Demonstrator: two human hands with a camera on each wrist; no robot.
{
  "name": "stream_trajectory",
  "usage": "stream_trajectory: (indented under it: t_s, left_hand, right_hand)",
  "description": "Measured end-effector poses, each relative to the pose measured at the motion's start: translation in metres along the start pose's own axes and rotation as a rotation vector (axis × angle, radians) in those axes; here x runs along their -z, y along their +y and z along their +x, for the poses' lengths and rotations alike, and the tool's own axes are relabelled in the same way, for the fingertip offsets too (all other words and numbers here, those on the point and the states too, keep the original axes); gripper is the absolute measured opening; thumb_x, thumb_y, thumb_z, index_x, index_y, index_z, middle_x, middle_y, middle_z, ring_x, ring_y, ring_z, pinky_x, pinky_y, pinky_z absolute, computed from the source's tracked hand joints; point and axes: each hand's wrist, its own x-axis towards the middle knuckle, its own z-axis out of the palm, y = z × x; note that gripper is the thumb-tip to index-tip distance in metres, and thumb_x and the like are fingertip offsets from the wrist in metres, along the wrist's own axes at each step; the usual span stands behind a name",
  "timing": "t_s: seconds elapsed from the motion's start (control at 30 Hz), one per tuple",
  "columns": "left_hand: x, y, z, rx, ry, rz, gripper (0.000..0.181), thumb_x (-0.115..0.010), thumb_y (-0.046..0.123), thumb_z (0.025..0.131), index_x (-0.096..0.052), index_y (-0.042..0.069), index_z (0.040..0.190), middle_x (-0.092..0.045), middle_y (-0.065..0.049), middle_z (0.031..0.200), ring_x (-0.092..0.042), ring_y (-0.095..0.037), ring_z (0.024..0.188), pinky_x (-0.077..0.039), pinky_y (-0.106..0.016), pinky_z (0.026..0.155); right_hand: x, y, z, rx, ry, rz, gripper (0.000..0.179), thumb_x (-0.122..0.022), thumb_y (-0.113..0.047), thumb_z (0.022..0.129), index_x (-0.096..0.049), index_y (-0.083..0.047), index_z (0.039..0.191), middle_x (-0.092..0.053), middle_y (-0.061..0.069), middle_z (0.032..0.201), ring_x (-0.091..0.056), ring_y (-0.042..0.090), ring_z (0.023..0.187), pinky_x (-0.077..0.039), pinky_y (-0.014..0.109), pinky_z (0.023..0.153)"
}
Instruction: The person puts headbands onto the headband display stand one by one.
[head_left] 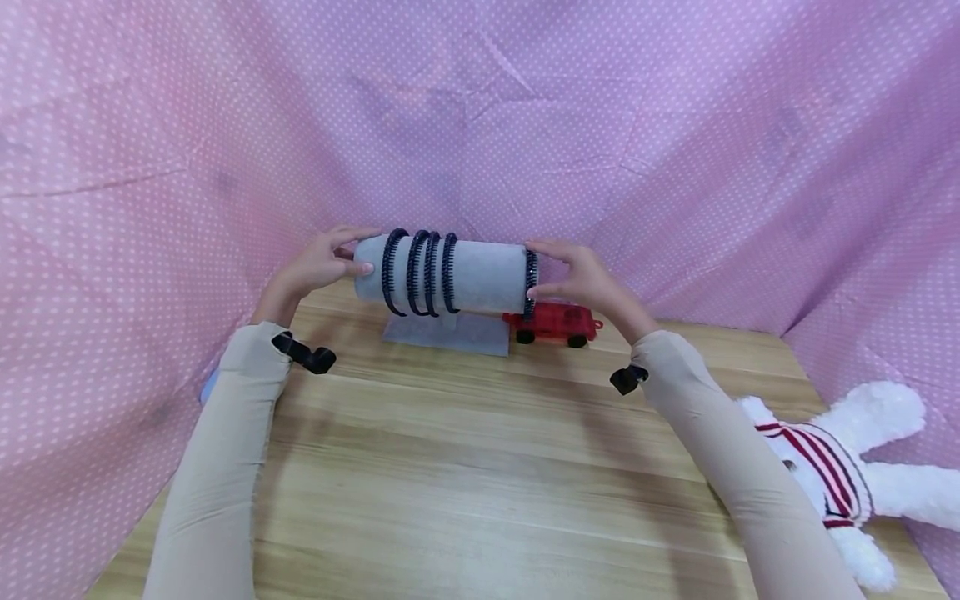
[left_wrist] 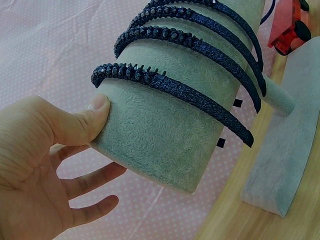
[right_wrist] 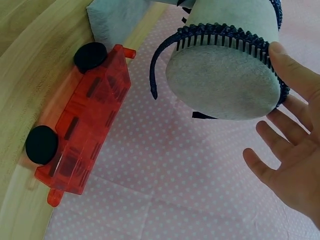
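Note:
A grey, fuzzy headband display stand (head_left: 491, 275) has a horizontal cylinder on a short post above a flat base (head_left: 446, 333). Several dark toothed headbands (left_wrist: 185, 95) sit around the cylinder, grouped toward its left half. My left hand (head_left: 322, 262) holds the cylinder's left end, thumb on the near side; in the left wrist view its other fingers are spread past the end. At the right end, my right hand (head_left: 577, 273) pinches a dark beaded headband (right_wrist: 225, 32) between thumb and fingers. That headband lies at the very rim of the cylinder, teeth showing over the end face.
A clear red toy car (right_wrist: 92, 120) with black wheels stands behind the right end of the stand. A white plush toy (head_left: 817, 475) in a striped top lies at the right of the wooden table (head_left: 465, 467). Pink dotted cloth (head_left: 480, 125) hangs around the back and sides.

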Motion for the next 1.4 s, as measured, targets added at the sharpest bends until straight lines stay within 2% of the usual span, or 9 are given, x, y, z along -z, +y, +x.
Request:
stream_trajectory:
  t_s: [0.47, 0.63, 1.0, 1.2, 1.4]
  left_hand:
    - [0.001, -0.001, 0.001, 0.002, 0.006, 0.002, 0.062, -0.066, 0.01, 0.098, -0.044, 0.017, 0.156, -0.038, -0.017, 0.155, -0.05, -0.044, 0.13, -0.048, -0.056, 0.103]
    - [0.0, -0.003, 0.002, -0.001, 0.007, 0.021, 0.062, -0.066, 0.011, 0.098, -0.043, 0.017, 0.156, -0.041, -0.018, 0.153, -0.051, -0.044, 0.128, -0.049, -0.05, 0.1]
    - [-0.001, -0.008, 0.002, 0.004, 0.0, -0.003, 0.063, -0.067, 0.012, 0.098, -0.043, 0.019, 0.156, -0.039, -0.017, 0.153, -0.05, -0.04, 0.127, -0.049, -0.046, 0.097]
    - [0.0, -0.006, 0.003, 0.007, -0.01, -0.02, 0.063, -0.066, 0.013, 0.099, -0.042, 0.019, 0.157, -0.038, -0.017, 0.155, -0.049, -0.043, 0.132, -0.047, -0.055, 0.103]
    - [0.001, -0.002, 0.003, 0.005, -0.01, -0.018, 0.064, -0.067, 0.015, 0.099, -0.042, 0.019, 0.157, -0.038, -0.016, 0.155, -0.048, -0.042, 0.132, -0.046, -0.053, 0.103]
  right_hand:
    - [-0.004, -0.003, 0.003, 0.012, 0.019, -0.029, 0.079, -0.089, -0.028, 0.081, -0.053, -0.02, 0.15, -0.049, 0.006, 0.157, -0.041, 0.029, 0.149, -0.032, 0.052, 0.123]
    - [-0.006, -0.006, 0.006, 0.003, 0.007, -0.047, 0.079, -0.088, -0.03, 0.08, -0.052, -0.021, 0.151, -0.05, 0.004, 0.157, -0.041, 0.028, 0.149, -0.032, 0.052, 0.123]
    - [-0.012, -0.007, 0.014, 0.043, 0.006, -0.04, 0.08, -0.089, -0.029, 0.08, -0.053, -0.013, 0.149, -0.051, 0.008, 0.155, -0.043, 0.028, 0.148, -0.031, 0.047, 0.124]
    - [-0.016, -0.012, 0.02, 0.07, 0.027, -0.083, 0.079, -0.089, -0.031, 0.079, -0.055, -0.012, 0.148, -0.056, 0.008, 0.15, -0.049, 0.028, 0.143, -0.036, 0.045, 0.121]
    - [-0.017, -0.02, 0.023, 0.063, 0.026, -0.085, 0.078, -0.09, -0.032, 0.079, -0.056, -0.015, 0.147, -0.058, 0.007, 0.148, -0.051, 0.026, 0.142, -0.038, 0.044, 0.12]
